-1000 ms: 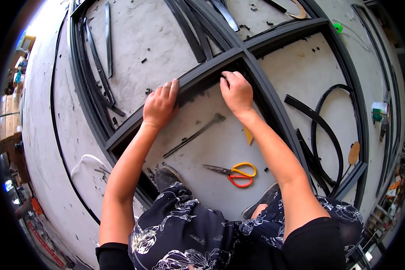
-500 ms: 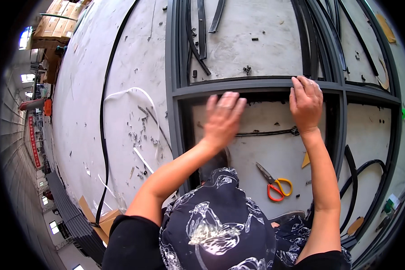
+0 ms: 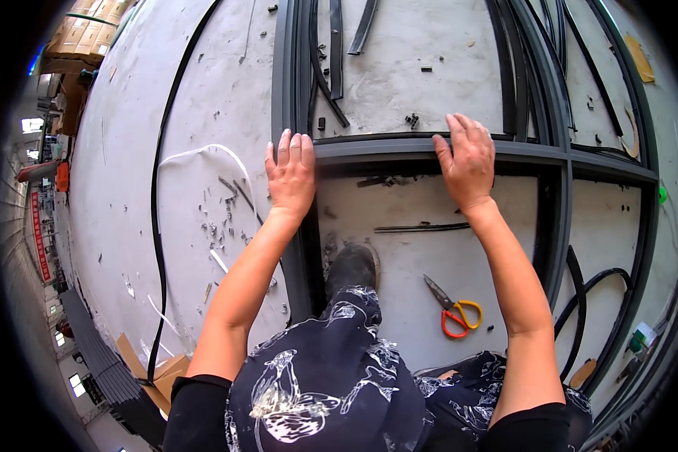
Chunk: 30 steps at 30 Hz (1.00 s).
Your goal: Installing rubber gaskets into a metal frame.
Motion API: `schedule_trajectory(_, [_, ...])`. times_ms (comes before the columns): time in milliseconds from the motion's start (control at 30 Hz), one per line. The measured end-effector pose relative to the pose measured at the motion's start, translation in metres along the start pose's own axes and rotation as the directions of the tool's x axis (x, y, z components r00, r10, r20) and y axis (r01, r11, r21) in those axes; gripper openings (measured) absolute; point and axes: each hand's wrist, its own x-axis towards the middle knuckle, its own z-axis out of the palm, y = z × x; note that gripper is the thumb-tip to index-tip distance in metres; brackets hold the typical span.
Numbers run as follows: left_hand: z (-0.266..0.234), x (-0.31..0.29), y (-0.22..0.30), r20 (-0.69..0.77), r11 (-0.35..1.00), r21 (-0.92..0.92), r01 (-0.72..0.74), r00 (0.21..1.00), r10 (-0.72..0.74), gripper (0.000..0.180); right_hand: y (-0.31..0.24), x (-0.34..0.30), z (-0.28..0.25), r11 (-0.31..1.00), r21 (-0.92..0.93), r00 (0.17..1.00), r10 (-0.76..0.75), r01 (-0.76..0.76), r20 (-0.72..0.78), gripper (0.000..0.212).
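A dark grey metal frame [image 3: 384, 150] with several openings lies before me. My left hand [image 3: 291, 175] lies on the corner where the crossbar meets the left side bar, its fingers stretched out forward. Farther right on the same crossbar rests my right hand [image 3: 468, 162], open, the thumb apart from the fingers. A thin black rubber strip [image 3: 410, 227] lies on the floor inside the near opening. Behind it are scissors [image 3: 456, 310] with one red and one yellow handle, nearer to me. My palms' undersides are hidden.
My shoe [image 3: 352, 267] stands inside the near opening. More black rubber strips [image 3: 336, 53] lie in the far openings. Left of the frame are a long black strip [image 3: 157, 203], a white strip [image 3: 233, 154], scattered small scraps and an open cardboard box [image 3: 166, 377].
My left hand has moved left along the crossbar to the corner. My right hand has slid left along the bar. My left shoe shows more fully now.
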Motion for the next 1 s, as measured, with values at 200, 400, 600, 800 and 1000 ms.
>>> schedule_trajectory(200, [0.003, 0.003, 0.005, -0.02, 1.0, -0.006, 0.019, 1.0, -0.02, 0.054, 0.026, 0.016, -0.02, 0.997, -0.049, 0.994, 0.05, -0.055, -0.098, 0.04])
schedule_trajectory(400, [-0.012, 0.015, 0.03, 0.058, 1.0, 0.006, 0.026, 0.998, -0.026, 0.066, 0.015, -0.005, -0.013, 0.969, -0.141, 0.973, -0.185, 0.204, 0.14, 0.046])
schedule_trajectory(600, [-0.01, 0.04, 0.095, -0.21, 0.924, -0.213, -0.318, 0.938, 0.275, 0.068, -0.003, -0.024, 0.015, 0.925, -0.167, 0.939, -0.327, 0.341, 0.104, 0.045])
schedule_trajectory(800, [0.003, 0.053, 0.114, -0.437, 0.906, -0.167, -0.39, 0.853, 0.287, 0.04, 0.001, -0.028, 0.025, 0.905, -0.222, 0.93, -0.366, 0.363, 0.03, 0.044])
schedule_trajectory(1000, [0.016, 0.06, 0.104, -0.48, 0.839, -0.214, -0.5, 0.802, 0.355, 0.047, 0.013, -0.022, 0.023, 0.865, -0.151, 0.878, -0.475, 0.479, 0.061, 0.043])
